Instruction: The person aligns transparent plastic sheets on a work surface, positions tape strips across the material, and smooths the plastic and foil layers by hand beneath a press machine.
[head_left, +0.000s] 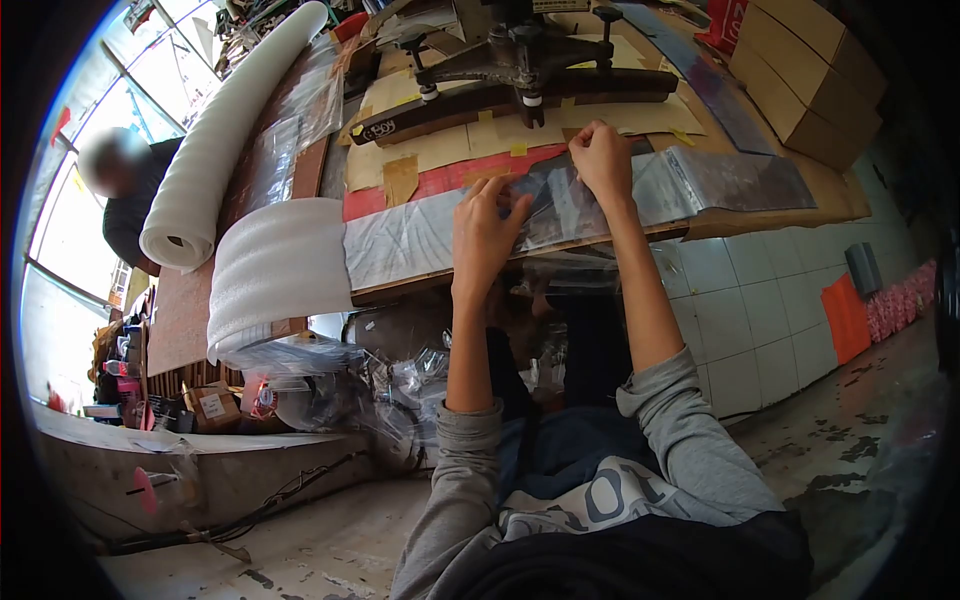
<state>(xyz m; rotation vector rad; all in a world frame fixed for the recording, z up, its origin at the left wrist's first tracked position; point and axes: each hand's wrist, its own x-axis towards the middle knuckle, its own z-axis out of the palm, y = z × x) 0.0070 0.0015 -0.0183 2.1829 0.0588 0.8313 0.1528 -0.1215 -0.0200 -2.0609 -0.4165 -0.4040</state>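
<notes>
Both hands are over the front part of the workbench. My left hand (487, 232) has its fingers curled but apart, above clear plastic film (400, 240) along the bench edge. Further right and a little higher, my right hand (602, 163) is closed in a pinch at the film's far side; what it holds is too small to make out. Under the film lies a dark piece (550, 195), and a red strip (430, 182) shows behind it. A grey plastic sheet (755, 183) lies to the right of my right hand.
A dark metal press frame (530, 75) stands behind my hands. White foam sheet (280, 245) and a long foam roll (225, 140) are at left, with a person (140, 190) beyond. Cardboard boxes (800, 85) stand at the back right. Plastic bags (410, 380) hang below the bench.
</notes>
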